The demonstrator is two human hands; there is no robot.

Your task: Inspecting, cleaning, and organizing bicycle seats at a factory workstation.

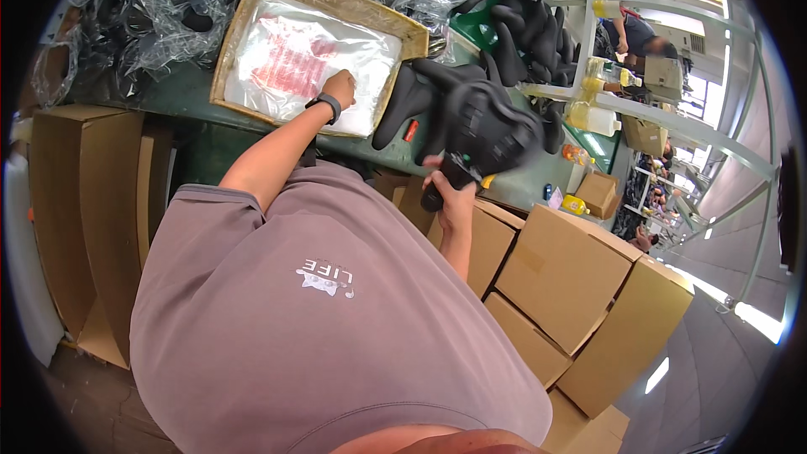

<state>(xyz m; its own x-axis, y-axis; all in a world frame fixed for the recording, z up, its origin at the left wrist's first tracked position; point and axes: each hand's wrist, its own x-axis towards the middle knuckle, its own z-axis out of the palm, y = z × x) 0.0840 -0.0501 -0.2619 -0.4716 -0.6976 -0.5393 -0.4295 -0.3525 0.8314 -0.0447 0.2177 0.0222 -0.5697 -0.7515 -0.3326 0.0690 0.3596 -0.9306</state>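
Note:
In a worn, tape-edged tan box (222, 76) on the table lies a stack of clear plastic bags (269, 29) with red print. My left hand (339, 87), a dark band on its wrist, rests on the stack with fingers curled and closed at the top plastic bag; the fingertips are partly hidden. My right hand (454, 196) grips a black bicycle saddle (492, 130) by its narrow nose. The saddle is raised over the table edge, tilted and smeared by motion. Beside the box, more black saddles (403, 105) lie unwrapped.
Saddles wrapped in clear plastic (168, 17) pile up at the back left. Loose black saddles (513, 38) heap up at the back right. A small red object (410, 129) lies on the green table (357, 148). Cardboard boxes (559, 273) stand at right, an open carton (84, 227) at left.

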